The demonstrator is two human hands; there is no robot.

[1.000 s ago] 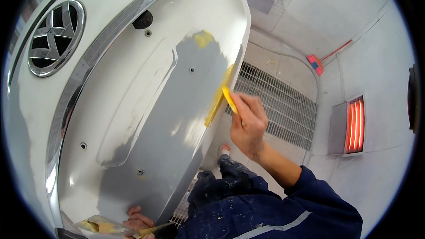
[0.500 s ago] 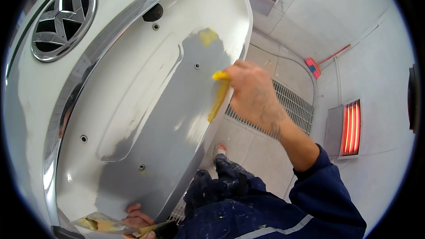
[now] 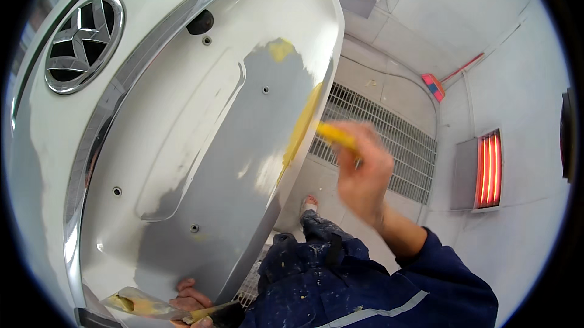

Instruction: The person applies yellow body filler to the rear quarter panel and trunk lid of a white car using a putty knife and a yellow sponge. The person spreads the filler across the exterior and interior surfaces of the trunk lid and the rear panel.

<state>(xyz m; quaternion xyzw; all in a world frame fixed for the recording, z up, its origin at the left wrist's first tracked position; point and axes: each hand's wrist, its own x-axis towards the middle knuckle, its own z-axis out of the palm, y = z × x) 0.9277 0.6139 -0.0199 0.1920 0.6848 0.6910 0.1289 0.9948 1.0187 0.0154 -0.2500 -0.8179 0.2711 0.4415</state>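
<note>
My right hand (image 3: pixel 365 170) pinches a yellow filler spreader (image 3: pixel 337 136) just off the right edge of a white car tailgate (image 3: pixel 304 9). Along that edge runs a fresh strip of yellow body filler (image 3: pixel 301 130), beside a grey sanded patch (image 3: pixel 243 127). At the lower left my left hand (image 3: pixel 190 296) is closed around a flat plate (image 3: pixel 143 306) smeared with yellow filler. A second piece, yellowish with a dark end (image 3: pixel 225 314), sits by those fingers; its kind is unclear.
A chrome trim strip (image 3: pixel 115 100) and round emblem (image 3: pixel 85 44) lie left of the patch. To the right are a floor grate (image 3: pixel 401 151), a glowing red heater lamp (image 3: pixel 489 170) and a red broom (image 3: pixel 433 86). My foot (image 3: pixel 310 203) shows below the tailgate.
My right hand has drawn the spreader off the panel, down and to the right. The filler strip it covered now shows fully. The left hand stays in place.
</note>
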